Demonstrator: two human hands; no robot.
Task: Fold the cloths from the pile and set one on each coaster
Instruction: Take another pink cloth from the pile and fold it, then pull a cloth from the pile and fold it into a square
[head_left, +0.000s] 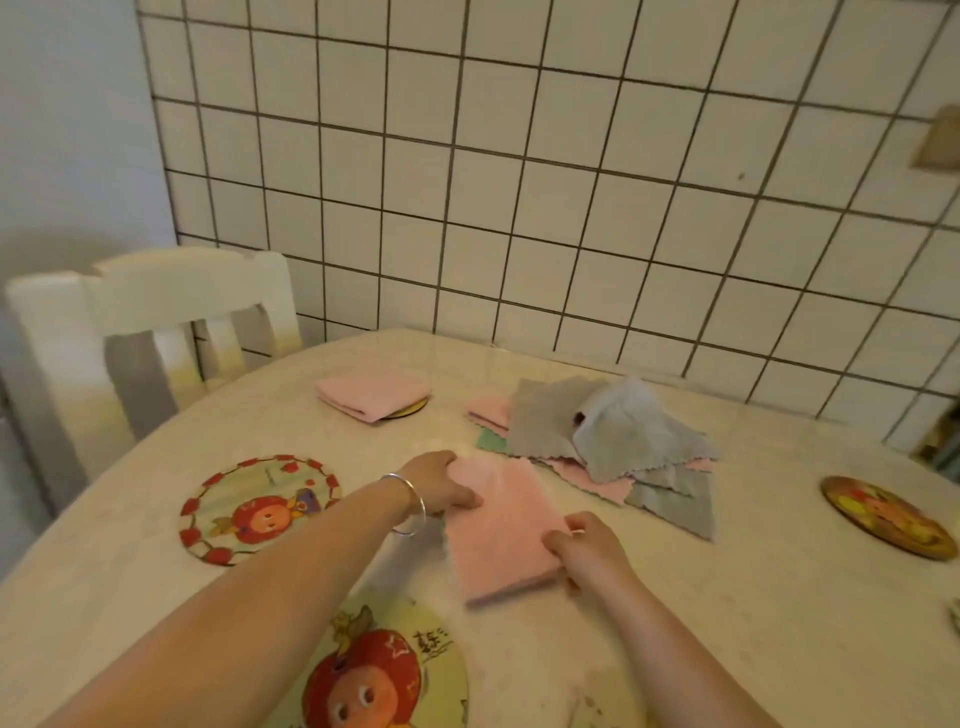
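Note:
A pink cloth (501, 525) lies folded into a rectangle on the table in front of me. My left hand (441, 483) grips its far left corner, and my right hand (584, 545) grips its near right edge. Behind it lies the pile of cloths (613, 441), grey, light blue, pink and green, loosely heaped. Another folded pink cloth (371, 397) rests on a round coaster (410, 410) at the back. Bare coasters with cartoon prints lie at the left (249, 509), near me (374, 670) and at the right (883, 517).
The table (727, 623) is beige marble with a rounded left edge. A white chair (145, 322) stands at its far left corner. A tiled wall (519, 182) runs right behind the table. A silver bracelet (410, 501) circles my left wrist.

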